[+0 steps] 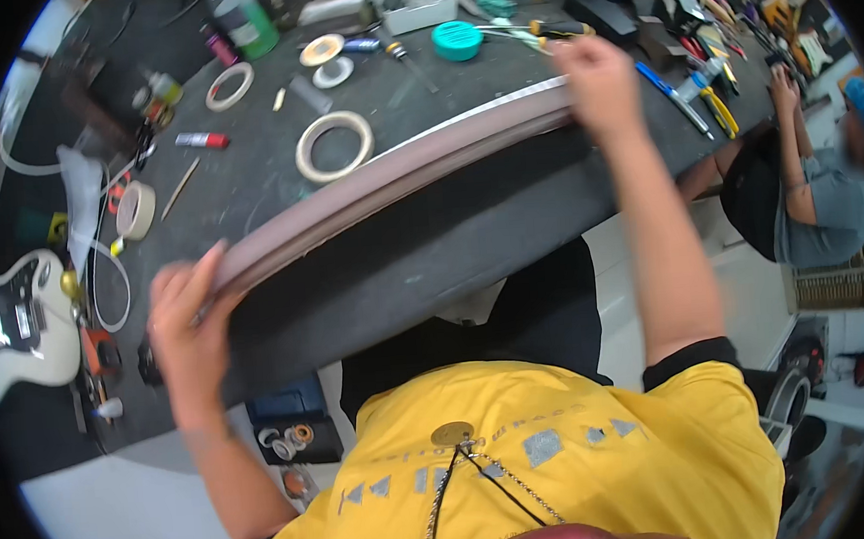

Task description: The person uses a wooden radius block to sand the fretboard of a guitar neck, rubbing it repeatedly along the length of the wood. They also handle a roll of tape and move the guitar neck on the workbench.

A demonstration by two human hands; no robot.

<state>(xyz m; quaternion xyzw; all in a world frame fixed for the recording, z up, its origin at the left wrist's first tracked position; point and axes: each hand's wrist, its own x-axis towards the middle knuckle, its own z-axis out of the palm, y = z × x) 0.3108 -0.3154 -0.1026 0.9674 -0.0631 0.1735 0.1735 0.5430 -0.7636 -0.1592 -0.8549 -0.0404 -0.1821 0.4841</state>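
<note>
A long greyish-pink bar or strip [386,185] with a lengthwise groove spans from hand to hand, bowed by the wide lens; its exact kind does not show. My left hand [190,321] is closed around its left end, and my right hand [600,87] grips its far right end. Along its far edge runs a thin, pale strip [471,116], which I cannot tell as part of it or separate. A roll of masking tape [306,150] lies on the dark workbench [423,280] just beyond the bar.
More tape rolls [135,211], a red marker [202,140], a turquoise round tin [457,41] and a screwdriver [408,63] lie across the bench. A white guitar body [27,323] rests at left. Blue and yellow tools [676,102] lie at right, near another person [827,192].
</note>
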